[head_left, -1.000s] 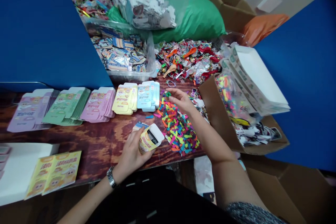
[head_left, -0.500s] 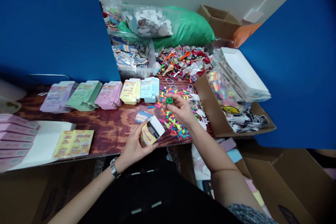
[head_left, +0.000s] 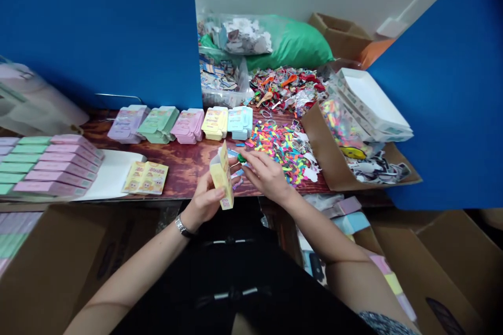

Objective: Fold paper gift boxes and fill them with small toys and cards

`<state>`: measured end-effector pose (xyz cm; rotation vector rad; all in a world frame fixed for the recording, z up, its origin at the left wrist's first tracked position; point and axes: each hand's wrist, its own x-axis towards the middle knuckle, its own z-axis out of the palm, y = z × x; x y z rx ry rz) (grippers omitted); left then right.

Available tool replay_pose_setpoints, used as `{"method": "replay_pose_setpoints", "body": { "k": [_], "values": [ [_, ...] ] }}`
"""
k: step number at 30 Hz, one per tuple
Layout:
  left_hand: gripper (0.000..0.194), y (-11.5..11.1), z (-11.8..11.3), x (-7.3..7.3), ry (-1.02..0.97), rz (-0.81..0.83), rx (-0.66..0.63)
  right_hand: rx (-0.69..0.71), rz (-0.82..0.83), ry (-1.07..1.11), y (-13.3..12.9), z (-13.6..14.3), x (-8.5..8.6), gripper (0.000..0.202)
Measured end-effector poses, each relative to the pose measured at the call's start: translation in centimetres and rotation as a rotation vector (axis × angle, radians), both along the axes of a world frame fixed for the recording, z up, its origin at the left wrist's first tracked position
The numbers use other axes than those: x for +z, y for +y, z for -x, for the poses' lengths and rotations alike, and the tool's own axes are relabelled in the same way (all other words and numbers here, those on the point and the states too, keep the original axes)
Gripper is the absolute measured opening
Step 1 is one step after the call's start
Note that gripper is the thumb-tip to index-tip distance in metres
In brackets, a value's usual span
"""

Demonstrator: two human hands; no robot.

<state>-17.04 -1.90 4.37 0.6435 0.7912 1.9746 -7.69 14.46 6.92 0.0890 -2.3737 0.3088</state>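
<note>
Flanking my view on both sides, tall flat blue panels [head_left: 98, 26] enclose a reddish-brown wood-patterned table [head_left: 184, 165]. At the back of it I see a bulging green plastic sack [head_left: 296, 42], and on the right an open brown cardboard box [head_left: 326, 152] with a clear bag of neon pieces inside. White printed paper trays [head_left: 377, 104] sit stacked at that box's back edge. Over to the left, pink box rows [head_left: 65, 167] lie beside two yellow printed boxes [head_left: 145, 177], which stand side by side, slightly tilted, near the front edge. A loose heap of small multicoloured pieces [head_left: 281, 149] spreads just right of the row of pastel folded-carton stacks [head_left: 187, 125], which runs purple, green, pink, yellow and blue.

Between these, my two distant hands are close together; whether they touch, I can't tell. My left hand [head_left: 206, 201] is clamped around a small yellow paper carton [head_left: 222, 178], thumb on its near side, holding it roughly upright above the front of the table. My right hand [head_left: 269, 175] comes in from the right, fingers extended and pinched on a tiny green piece [head_left: 241, 158], just beside the carton's upper part.
</note>
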Motion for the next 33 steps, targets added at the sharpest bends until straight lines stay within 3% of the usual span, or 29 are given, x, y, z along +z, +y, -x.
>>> {"method": "replay_pose_setpoints", "body": {
  "k": [6, 10, 13, 18, 23, 29, 33],
  "values": [
    [0.06, -1.7, 0.3, -0.3, -0.061, -0.023, 0.032, 0.071, 0.233, -0.023, -2.2, 0.5, 0.3, 0.018],
    [0.058, -2.5, 0.8, -1.0, -0.075, -0.044, 0.028, 0.059, 0.418, -0.143, -3.1, 0.9, 0.7, 0.023],
    [0.059, -2.9, 1.5, -1.2, -0.067, -0.044, 0.04, 0.083, 0.366, -0.14, -3.7, 1.1, 0.7, 0.012],
    [0.063, -3.3, 2.5, -0.9, -0.022, -0.051, 0.006, 0.063, 0.288, -0.105, -4.3, 1.6, 0.6, 0.011],
    [0.069, -2.9, 3.0, -0.7, 0.025, -0.017, -0.003, 0.127, 0.302, -0.169, -3.5, 1.6, 0.6, 0.006],
    [0.065, -1.7, 2.2, -0.6, 0.041, -0.01, -0.005, 0.107, 0.769, -0.169, -1.7, 0.4, -1.3, 0.017],
    [0.065, -0.5, 1.0, -0.5, 0.051, 0.032, 0.003, 0.083, 0.902, -0.077, -0.2, 0.0, -3.1, 0.016]
  ]
}}
